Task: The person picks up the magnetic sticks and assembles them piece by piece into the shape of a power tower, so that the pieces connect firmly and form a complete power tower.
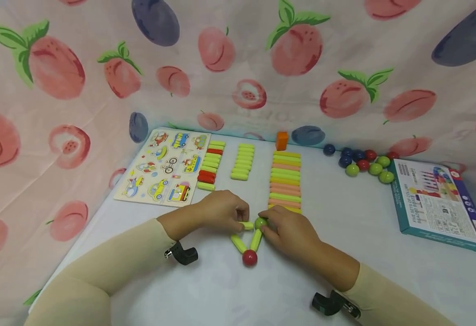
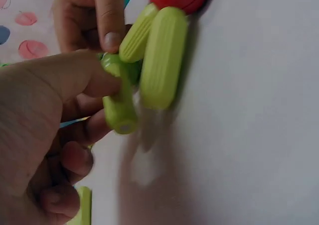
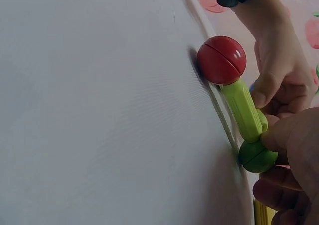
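Note:
My left hand (image 1: 221, 212) pinches a light green stick (image 2: 119, 108) between thumb and fingers, its end against a green ball (image 1: 260, 222). The right hand (image 1: 292, 231) grips that ball from the right, fingertips and thumb on it. From a red ball (image 1: 249, 258) two light green sticks spread in a V: the right stick (image 1: 256, 240) runs to the green ball, while the left stick (image 1: 238, 243) has its far end free. In the right wrist view the red ball (image 3: 222, 59), a stick (image 3: 242, 108) and the green ball (image 3: 257, 156) form a line.
Behind the hands lie columns of coloured sticks (image 1: 285, 174), (image 1: 243, 161). A picture puzzle board (image 1: 162, 167) is at the left, beside green and red sticks (image 1: 210, 165). Loose balls (image 1: 362, 159) and a box (image 1: 441, 203) are at the right; an orange block (image 1: 281, 141) stands at the back.

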Available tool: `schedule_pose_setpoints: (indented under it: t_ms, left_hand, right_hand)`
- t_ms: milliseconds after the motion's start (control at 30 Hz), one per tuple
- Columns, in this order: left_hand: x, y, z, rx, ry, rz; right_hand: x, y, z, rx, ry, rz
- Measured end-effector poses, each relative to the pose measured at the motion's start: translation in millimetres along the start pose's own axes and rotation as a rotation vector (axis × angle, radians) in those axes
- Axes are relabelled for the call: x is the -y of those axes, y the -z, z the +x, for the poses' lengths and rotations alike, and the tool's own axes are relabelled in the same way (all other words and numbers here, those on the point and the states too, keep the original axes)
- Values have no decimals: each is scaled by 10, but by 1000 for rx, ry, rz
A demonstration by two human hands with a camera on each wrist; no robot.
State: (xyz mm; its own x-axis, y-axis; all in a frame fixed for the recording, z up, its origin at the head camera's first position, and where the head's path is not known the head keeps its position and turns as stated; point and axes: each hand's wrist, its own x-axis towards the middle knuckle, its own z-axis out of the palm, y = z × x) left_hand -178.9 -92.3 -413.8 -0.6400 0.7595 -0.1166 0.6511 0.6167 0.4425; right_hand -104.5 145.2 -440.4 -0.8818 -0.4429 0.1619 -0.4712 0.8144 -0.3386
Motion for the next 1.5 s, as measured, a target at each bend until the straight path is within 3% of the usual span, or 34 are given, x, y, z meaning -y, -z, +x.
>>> schedule_pose_setpoints:
  t_ms: [267,433,600,667,767,900,1000,1067,1167,1267,1400,1500]
  left_hand:
    - [-52,-130,-54,-63,-1,82]
    - [19,-177,-73,-74,-72,66]
    - [174,-147,-121,-36,-279,141]
    - [198,-131,-133,-26,-339,208]
    - [186,-120,-143,-1,-455,389]
    - [145,-126,-190,-37,-691,610]
    - [99,-132,-227,-87,-814,647]
    - [32,-129,-237,-98,-853,642]
    - [-102,-156,-229,-105,-863,633]
    - [-273,-234,-207,-101,-816,614]
    - [-520,-408,-176,-114,-684,563]
    - [-714,-542,-158,-139,-556,529]
  right_hand:
    - [-7,-12,-16,-33,31,49]
    - [-14,-9,-23,-43,27,40]
    - [-46,10,-48,-38,-12,63]
    - [-68,37,-69,-44,-48,95]
    - [-120,85,-108,-57,-91,128]
    - [-202,134,-158,-61,-106,153]
    - [-258,171,-192,-62,-121,168]
    - [-289,220,-208,-64,-138,165]
    - [-384,333,-207,-65,-179,131]
    - [-659,506,-171,-54,-247,51]
    - [-1289,768,-113,-54,-367,-70]
    - [-1750,907,-79,-74,-412,-154]
